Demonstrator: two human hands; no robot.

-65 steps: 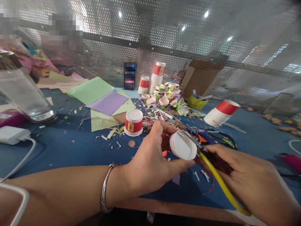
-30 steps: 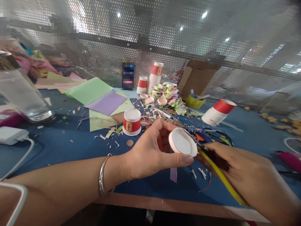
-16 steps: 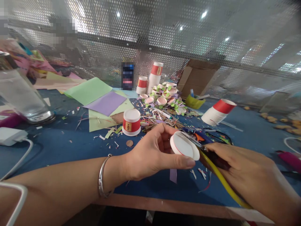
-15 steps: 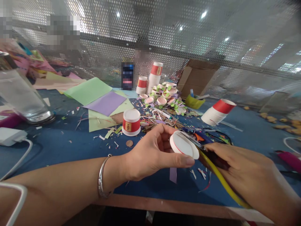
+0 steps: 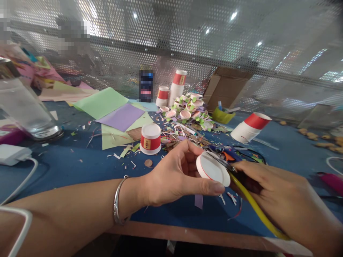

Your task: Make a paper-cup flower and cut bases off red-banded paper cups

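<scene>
Between thumb and fingers, my left hand (image 5: 182,175) pinches a shallow paper cup bottom (image 5: 214,169), white with a thin red line round its edge. Yellow-handled scissors (image 5: 249,201) are gripped in my right hand (image 5: 284,192); their blades lie along the cup bottom's upper right rim. How far the blades are apart is hard to see. Just left of my left hand, a red and white paper cup (image 5: 150,139) stands upside down on the blue table. Paper scraps (image 5: 184,134) and a purple strip (image 5: 198,201) lie around my hands.
Behind my hands is a pile of cut cup bottoms with green and purple paper (image 5: 187,110), near stacked cups (image 5: 178,85). A cup (image 5: 250,127) lies tilted at right. Coloured sheets (image 5: 103,103) and a glass (image 5: 29,107) are left. A perforated metal screen (image 5: 112,64) borders the back.
The cup bottom, both hands and the scissors appear slightly lower and to the right. The cup bottom is tilted a little differently; both grips are unchanged.
</scene>
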